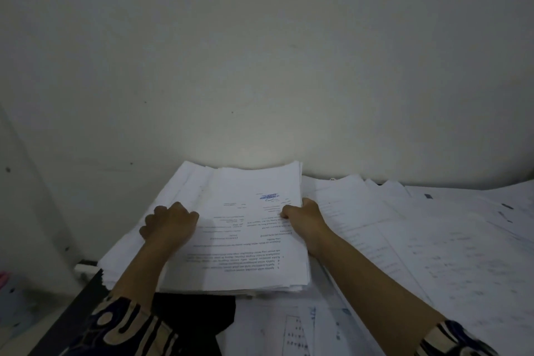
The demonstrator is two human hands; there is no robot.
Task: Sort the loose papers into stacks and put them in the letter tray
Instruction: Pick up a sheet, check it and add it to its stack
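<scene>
A thick stack of white printed papers (245, 228) lies against the wall, its top sheet bearing upside-down text and a blue stamp. My left hand (169, 224) rests on the stack's left part with curled fingers, over sheets that fan out to the left. My right hand (303, 215) grips the stack's right edge, thumb on top. Loose papers (419, 240) spread over the table to the right. No letter tray can be made out.
A plain wall (260, 66) rises right behind the stack. More printed sheets (303, 326) lie near the front. A dark table edge (72, 312) runs along the lower left, with a black patch (196, 312) below the stack.
</scene>
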